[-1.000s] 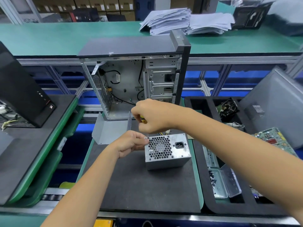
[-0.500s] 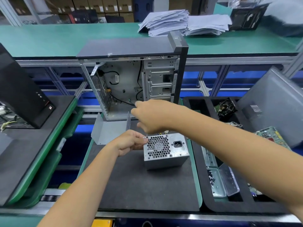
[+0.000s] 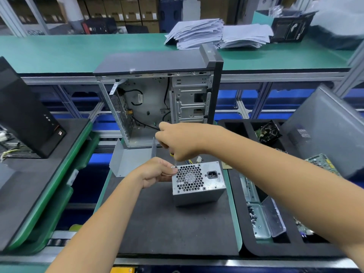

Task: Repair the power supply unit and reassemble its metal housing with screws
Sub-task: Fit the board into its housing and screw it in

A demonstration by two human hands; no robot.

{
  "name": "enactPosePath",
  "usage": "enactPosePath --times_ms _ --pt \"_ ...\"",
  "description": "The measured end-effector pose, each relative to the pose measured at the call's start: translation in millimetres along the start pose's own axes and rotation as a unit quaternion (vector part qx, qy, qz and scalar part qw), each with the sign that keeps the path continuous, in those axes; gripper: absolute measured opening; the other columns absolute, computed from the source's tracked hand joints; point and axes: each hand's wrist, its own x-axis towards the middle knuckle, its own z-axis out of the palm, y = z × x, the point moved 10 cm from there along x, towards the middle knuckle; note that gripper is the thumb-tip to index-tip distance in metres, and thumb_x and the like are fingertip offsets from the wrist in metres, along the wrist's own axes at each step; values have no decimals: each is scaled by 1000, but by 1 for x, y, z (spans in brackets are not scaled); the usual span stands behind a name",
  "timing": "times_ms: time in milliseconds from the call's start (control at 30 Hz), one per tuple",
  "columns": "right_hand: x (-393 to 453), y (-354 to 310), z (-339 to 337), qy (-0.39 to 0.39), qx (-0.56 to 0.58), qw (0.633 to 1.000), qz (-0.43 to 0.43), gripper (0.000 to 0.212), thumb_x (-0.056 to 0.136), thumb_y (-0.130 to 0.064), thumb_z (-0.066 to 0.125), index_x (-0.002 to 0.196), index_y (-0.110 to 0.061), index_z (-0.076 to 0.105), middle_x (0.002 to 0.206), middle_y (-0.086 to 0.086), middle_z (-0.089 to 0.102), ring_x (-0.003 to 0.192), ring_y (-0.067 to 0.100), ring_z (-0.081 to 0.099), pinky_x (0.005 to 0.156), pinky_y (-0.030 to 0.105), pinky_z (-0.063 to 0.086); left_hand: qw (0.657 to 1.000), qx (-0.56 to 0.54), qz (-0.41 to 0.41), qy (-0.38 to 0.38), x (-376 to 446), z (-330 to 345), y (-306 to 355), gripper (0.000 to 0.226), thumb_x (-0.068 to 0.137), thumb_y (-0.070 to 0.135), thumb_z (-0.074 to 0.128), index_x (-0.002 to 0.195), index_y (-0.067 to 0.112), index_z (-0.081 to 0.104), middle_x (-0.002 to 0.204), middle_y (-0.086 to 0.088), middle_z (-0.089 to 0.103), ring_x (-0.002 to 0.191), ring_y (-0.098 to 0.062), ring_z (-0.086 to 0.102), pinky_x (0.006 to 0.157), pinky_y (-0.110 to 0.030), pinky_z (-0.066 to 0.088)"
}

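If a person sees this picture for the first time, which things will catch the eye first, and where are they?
First, the two hands at the centre: the right hand holds a screwdriver down at the top left corner of the silver power supply unit, where the left hand pinches. Behind them stands an open computer case, and a clear box of screws lies to the right.

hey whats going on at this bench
A person is screwing a power supply unit back together on a black mat. The right hand grips a screwdriver pointed down at the unit's top left corner, where the left hand pinches. An open computer case stands behind.
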Motion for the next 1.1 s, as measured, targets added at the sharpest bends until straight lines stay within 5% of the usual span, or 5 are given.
enactPosePath --times_ms 167,400,767,933,1100 --pt "2 10 -9 57 -51 996 46 35 90 -16 55 64 -14 32 66 2 33 53 17 39 49 28 35 1000 -8 -3 4 -1 0 0 8 86 2 64 81 1 70 80 -11 72 75 -16 69 79 -25 57" --pt "0 9 2 11 -2 1000 18 12 91 -21 55 95 -14 46 101 6 45 67 18 48 52 28 33 1000 0 -4 -8 0 1 2 6 86 1 64 87 -3 68 80 -10 73 72 -13 69 76 -24 57" --pt "5 3 -9 70 -101 992 37 37 96 -19 48 65 -13 29 61 -1 27 49 20 36 46 26 27 1000 -16 -13 -5 -2 1 2 6 84 0 67 80 0 71 80 -11 73 73 -15 71 68 -22 56" --pt "-1 0 2 -7 -9 1000 8 13 92 -22 54 96 -13 47 96 4 39 64 18 46 53 30 33 1000 -21 -13 -13 -3 3 1 12 87 0 62 81 0 72 88 -13 73 81 -18 71 71 -23 56" --pt "3 1 -7 44 -49 997 31 36 91 -14 55 64 -16 30 68 1 32 63 21 48 51 29 34 999 -33 -22 0 -3 1 0 15 90 -4 56 85 -4 71 86 -17 73 80 -21 71 72 -25 57"
